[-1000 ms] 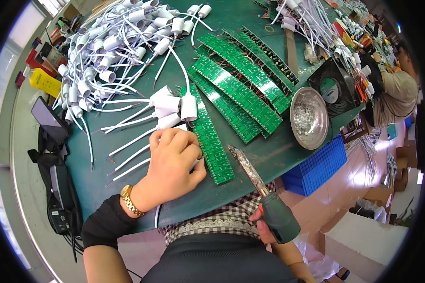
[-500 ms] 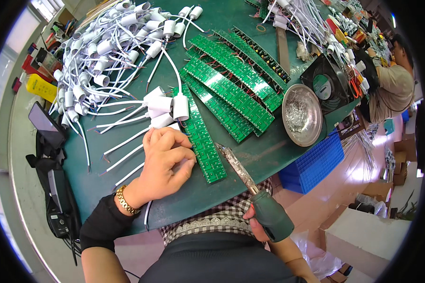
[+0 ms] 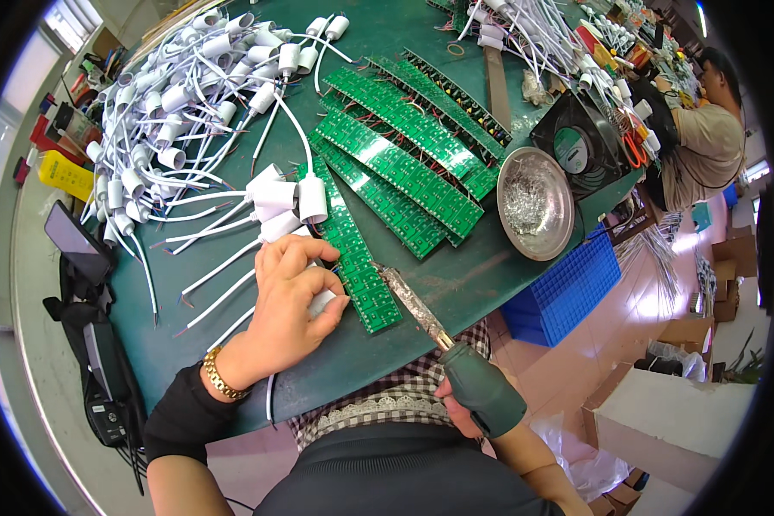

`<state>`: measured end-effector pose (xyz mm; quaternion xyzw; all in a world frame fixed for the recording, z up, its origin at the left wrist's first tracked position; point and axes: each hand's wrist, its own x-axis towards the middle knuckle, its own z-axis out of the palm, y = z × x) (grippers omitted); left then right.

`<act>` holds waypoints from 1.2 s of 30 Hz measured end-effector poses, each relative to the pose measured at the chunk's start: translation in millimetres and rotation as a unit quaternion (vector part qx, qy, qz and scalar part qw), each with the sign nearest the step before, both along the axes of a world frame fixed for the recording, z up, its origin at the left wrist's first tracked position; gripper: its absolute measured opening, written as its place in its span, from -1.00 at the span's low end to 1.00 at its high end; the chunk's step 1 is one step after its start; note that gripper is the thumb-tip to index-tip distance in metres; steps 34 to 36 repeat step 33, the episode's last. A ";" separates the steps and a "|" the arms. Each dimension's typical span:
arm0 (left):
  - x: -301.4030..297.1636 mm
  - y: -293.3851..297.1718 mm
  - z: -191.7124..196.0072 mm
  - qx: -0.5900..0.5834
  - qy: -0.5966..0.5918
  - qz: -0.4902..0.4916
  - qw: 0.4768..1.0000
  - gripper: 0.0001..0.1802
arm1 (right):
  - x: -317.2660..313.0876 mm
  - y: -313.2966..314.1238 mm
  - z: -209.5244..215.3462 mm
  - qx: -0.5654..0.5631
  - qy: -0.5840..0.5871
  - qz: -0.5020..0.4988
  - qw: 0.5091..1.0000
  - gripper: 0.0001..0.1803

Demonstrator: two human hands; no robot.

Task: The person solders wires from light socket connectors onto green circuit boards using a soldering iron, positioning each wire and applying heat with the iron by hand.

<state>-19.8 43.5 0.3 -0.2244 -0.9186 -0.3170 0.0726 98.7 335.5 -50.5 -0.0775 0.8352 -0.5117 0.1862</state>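
My left hand (image 3: 289, 310) is closed around a white lamp socket (image 3: 321, 303), mostly hidden by the fingers. A white cable end hangs below that wrist. The fingertips rest at the left edge of a long green circuit board (image 3: 361, 288). At the lower right my right hand (image 3: 457, 409) grips the dark green handle of a soldering iron (image 3: 482, 389). Its tip points up and left, close to the board's right edge; contact cannot be made out. Several finished-looking white sockets (image 3: 312, 202) with cables lie along the board's left side.
More green boards (image 3: 404, 163) lie stacked behind. A metal bowl (image 3: 535, 205) with silvery scraps and a black fan (image 3: 580, 146) stand at the right. A large pile of sockets (image 3: 176, 99) covers the back left. A blue crate (image 3: 563, 288) sits below; a co-worker (image 3: 705, 146) is beyond.
The view has shifted slightly, moving the table things left. My left fingers have opened up a little, so the white socket in them now shows. The iron stays beside the board.
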 end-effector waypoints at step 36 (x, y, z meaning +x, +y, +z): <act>-6.5 -1.2 -2.3 0.021 0.010 0.018 1.000 -0.84 | -3.9 -8.3 13.5 -0.063 0.136 0.047 0.988 -0.68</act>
